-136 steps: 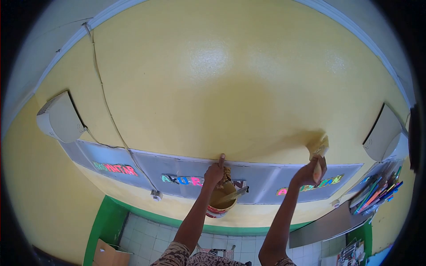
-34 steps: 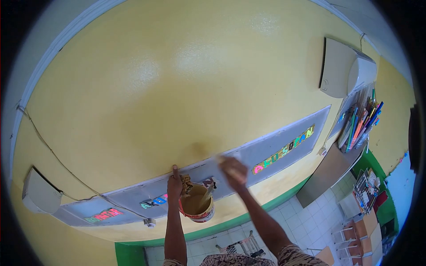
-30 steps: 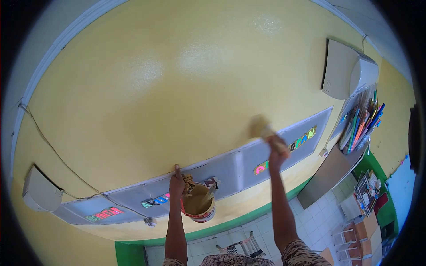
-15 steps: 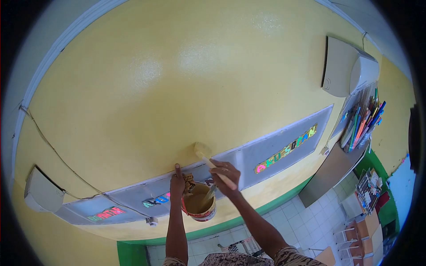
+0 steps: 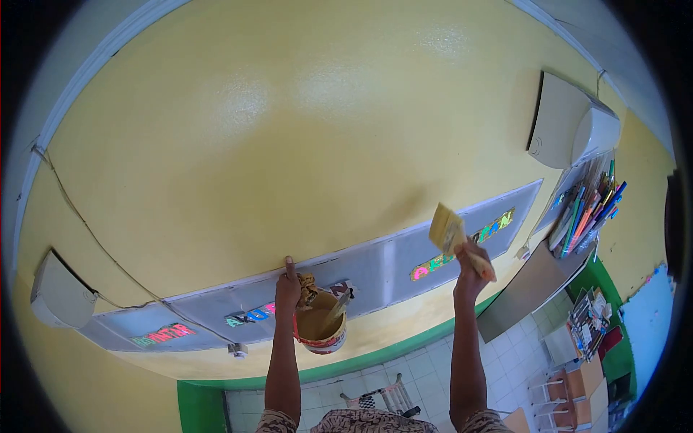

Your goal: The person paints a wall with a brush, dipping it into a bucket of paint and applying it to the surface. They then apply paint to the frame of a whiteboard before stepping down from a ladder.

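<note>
My right hand is closed round the handle of a wide paintbrush, its bristles pointing up and left in front of the grey lettered board. My left hand holds a paint bucket by its rim, with a crumpled brownish cloth at the grip and the thumb raised near the board's top edge. Light paint shows inside the bucket, and a pale flat tool leans in it. A glossy yellow wall rises above the board.
Wall-mounted white units hang at the right and left. A cable runs down the wall. At the right, rolled coloured papers stand on a cabinet. Chairs and a tiled floor lie below.
My right hand has carried the paintbrush from the wall above the bucket rightward to the front of the board. My left hand still holds the bucket in nearly the same place.
</note>
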Available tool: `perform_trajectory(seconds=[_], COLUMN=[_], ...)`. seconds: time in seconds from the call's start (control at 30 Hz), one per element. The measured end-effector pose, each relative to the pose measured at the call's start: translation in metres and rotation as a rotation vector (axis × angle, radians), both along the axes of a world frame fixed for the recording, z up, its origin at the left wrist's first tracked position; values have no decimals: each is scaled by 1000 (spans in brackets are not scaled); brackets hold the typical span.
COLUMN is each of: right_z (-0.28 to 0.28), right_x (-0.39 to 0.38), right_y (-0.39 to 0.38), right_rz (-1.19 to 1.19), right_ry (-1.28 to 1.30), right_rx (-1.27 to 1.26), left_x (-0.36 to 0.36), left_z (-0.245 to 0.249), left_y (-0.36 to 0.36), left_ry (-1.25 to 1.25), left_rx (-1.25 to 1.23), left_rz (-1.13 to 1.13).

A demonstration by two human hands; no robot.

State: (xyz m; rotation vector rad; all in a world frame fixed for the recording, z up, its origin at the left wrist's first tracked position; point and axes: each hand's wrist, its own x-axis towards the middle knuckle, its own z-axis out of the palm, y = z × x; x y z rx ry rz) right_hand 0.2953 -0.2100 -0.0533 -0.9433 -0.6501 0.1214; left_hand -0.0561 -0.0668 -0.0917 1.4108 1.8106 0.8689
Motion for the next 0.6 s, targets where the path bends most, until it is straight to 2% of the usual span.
perform_trajectory(seconds=[0.1,0.23,0.6], right_z=[-30,-54,-65], right_x=[-16,-30,-28], right_y=[-15,-20,-23], right_rz=[43,69,63], right_ry=[47,178,189], right_rx=[-46,-38,-64], left_x=[1,-3,2], left_z=[4,-3,-8], left_y=[-6,-5,-18], left_ry=[78,38,38], left_rx=[89,59,-10], left_rz=[12,29,-85])
